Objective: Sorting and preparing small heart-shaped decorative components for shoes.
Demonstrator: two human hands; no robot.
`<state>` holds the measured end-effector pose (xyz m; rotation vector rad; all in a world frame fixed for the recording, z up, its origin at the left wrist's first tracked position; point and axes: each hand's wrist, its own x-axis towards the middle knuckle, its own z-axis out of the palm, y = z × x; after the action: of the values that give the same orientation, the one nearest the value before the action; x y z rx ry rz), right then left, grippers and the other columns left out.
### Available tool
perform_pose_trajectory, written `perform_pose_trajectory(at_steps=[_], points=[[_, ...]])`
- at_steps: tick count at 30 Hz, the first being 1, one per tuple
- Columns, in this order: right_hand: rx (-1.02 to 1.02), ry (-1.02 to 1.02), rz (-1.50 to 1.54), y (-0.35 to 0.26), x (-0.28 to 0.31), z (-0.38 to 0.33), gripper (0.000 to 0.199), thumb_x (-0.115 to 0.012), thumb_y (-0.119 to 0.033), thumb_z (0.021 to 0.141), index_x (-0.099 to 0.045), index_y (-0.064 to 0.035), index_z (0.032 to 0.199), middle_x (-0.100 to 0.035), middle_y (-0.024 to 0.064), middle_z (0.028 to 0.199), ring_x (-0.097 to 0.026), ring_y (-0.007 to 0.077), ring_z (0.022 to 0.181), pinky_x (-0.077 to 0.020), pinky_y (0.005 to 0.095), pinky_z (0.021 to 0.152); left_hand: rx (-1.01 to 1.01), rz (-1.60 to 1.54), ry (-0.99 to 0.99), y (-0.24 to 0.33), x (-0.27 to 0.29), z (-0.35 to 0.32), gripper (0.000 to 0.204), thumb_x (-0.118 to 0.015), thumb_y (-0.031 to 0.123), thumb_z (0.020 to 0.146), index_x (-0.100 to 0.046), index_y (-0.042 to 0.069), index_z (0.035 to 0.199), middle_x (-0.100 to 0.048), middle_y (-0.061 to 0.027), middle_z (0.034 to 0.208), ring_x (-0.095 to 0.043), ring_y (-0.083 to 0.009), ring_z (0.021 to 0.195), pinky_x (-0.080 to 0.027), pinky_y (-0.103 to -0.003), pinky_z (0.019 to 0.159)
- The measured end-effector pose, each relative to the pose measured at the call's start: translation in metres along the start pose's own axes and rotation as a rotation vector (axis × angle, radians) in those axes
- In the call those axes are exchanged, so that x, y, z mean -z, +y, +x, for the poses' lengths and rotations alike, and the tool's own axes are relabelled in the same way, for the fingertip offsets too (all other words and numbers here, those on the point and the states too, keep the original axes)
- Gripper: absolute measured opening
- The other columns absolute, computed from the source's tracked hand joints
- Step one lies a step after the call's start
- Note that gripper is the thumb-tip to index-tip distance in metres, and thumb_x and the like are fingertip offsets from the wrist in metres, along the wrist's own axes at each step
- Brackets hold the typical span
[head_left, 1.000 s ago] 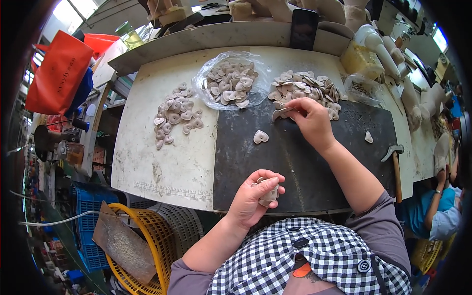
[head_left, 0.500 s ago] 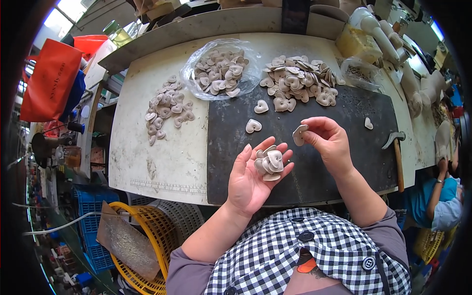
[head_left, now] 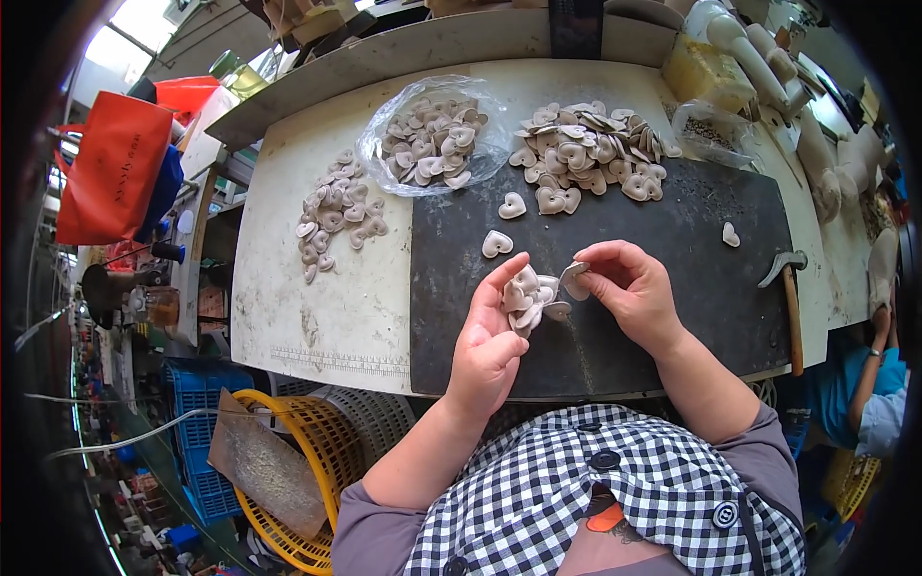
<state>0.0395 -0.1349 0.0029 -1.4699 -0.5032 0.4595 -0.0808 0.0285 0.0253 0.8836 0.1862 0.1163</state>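
Several beige padded heart-shaped pieces [head_left: 524,294] rest in my left hand [head_left: 488,350], its fingers curled up around them. Between the thumb and fingertips of my right hand [head_left: 629,293], one more heart piece [head_left: 574,280] is pinched, its edge close to the bunch; whether they touch I cannot tell. Both hands are over the black mat [head_left: 615,360]. Two loose hearts lie beyond my left hand, one nearer [head_left: 497,244] and one farther [head_left: 512,205]. Another heart [head_left: 731,234] lies alone on the mat's right side.
A big heap of hearts [head_left: 586,154] sits at the mat's far edge, beside a clear plastic bag [head_left: 384,163] of them. More hearts [head_left: 336,211] spread over the pale tabletop's left. A hammer [head_left: 792,317] lies right, a bag of small bits [head_left: 715,134] behind. A yellow basket [head_left: 331,480] stands below left.
My left hand has turned and its fingers have curled round the hearts. My right hand has moved slightly left and down, bringing its heart up close to the bunch.
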Motion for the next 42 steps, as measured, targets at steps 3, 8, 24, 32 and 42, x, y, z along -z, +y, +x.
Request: perform_pose_trajectory(at_steps=[3,8,24,32,42], points=[[0.023,-0.023,-0.068,0.001,0.000,0.000,0.020,-0.069,-0.001,0.089,-0.064,-0.0018,0.109,-0.068,0.0039,0.100,-0.066,0.0105,0.091,-0.0538,0.0244,0.082,-0.152,0.212,0.003,-0.003,0.004,-0.001,0.087,-0.042,-0.005,0.058,-0.034,-0.001,0.145,-0.032,-0.0150,0.153,-0.019,-0.0261,0.148,-0.009,-0.040,0.121],[0.064,0.016,-0.162,-0.006,0.002,0.000,0.018,-0.069,-0.001,0.087,-0.068,-0.0027,0.105,-0.066,0.0049,0.097,-0.066,0.0116,0.085,-0.0539,0.0246,0.077,-0.194,0.254,0.123,0.007,0.010,-0.011,0.085,-0.041,-0.007,0.058,-0.036,-0.002,0.143,-0.032,-0.0175,0.154,-0.017,-0.0277,0.149,-0.005,-0.041,0.122],[0.266,0.112,-0.709,-0.002,0.002,0.002,0.023,-0.070,-0.003,0.082,-0.067,-0.0057,0.105,-0.057,0.0099,0.112,-0.061,0.0247,0.097,-0.0549,0.0318,0.075,-0.341,1.448,0.145,-0.001,0.025,-0.025,0.054,-0.079,0.008,0.076,-0.059,0.008,0.126,-0.051,-0.0115,0.108,-0.057,-0.0228,0.081,-0.049,-0.034,0.078],[0.239,0.112,-0.681,-0.001,0.000,0.000,0.026,-0.069,-0.001,0.082,-0.066,-0.0053,0.107,-0.057,0.0105,0.113,-0.061,0.0247,0.095,-0.0549,0.0318,0.075,-0.367,1.585,0.067,-0.005,0.015,-0.006,0.044,-0.072,0.011,0.084,-0.061,0.008,0.126,-0.048,-0.0111,0.102,-0.054,-0.0261,0.087,-0.048,-0.035,0.079],[0.368,0.166,-0.756,-0.005,-0.005,0.000,0.027,-0.072,-0.004,0.079,-0.066,-0.0075,0.105,-0.056,0.0081,0.112,-0.056,0.0270,0.101,-0.0523,0.0348,0.080,-0.124,0.388,0.217,-0.002,0.049,-0.026,0.014,-0.059,0.009,0.095,-0.058,0.003,0.108,-0.055,-0.0062,0.104,-0.054,-0.0071,0.073,-0.046,-0.020,0.061]])
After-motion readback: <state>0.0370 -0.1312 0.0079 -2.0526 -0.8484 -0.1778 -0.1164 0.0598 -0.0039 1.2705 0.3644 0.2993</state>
